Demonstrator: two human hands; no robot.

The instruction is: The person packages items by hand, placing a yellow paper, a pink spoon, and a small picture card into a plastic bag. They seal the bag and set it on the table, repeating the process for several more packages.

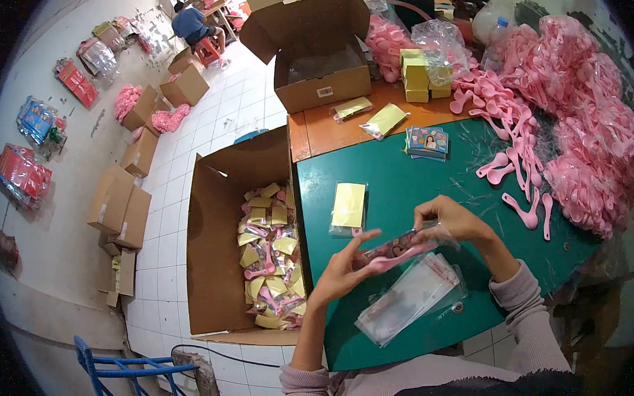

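Observation:
Both hands hold one clear plastic packet (391, 249) above the green tabletop (317, 198); a dark printed card and a pink spoon (400, 258) show in it. My left hand (339, 269) grips its left end, with the index finger stretched out. At the right end, my right hand (452, 219) pinches the plastic. Just below the hands lies a stack of clear bags (410, 300). A packet with a yellow card (349, 205) rests flat on the table, up and left of the held packet.
Left of the table stands a cardboard box (224, 276) of filled packets. Loose pink spoons (525, 211) and a large bagged spoon pile (588, 123) lie right. Picture cards (427, 142), yellow stacks (416, 76) and an open box (322, 81) sit farther back. A seated person (190, 24) is distant.

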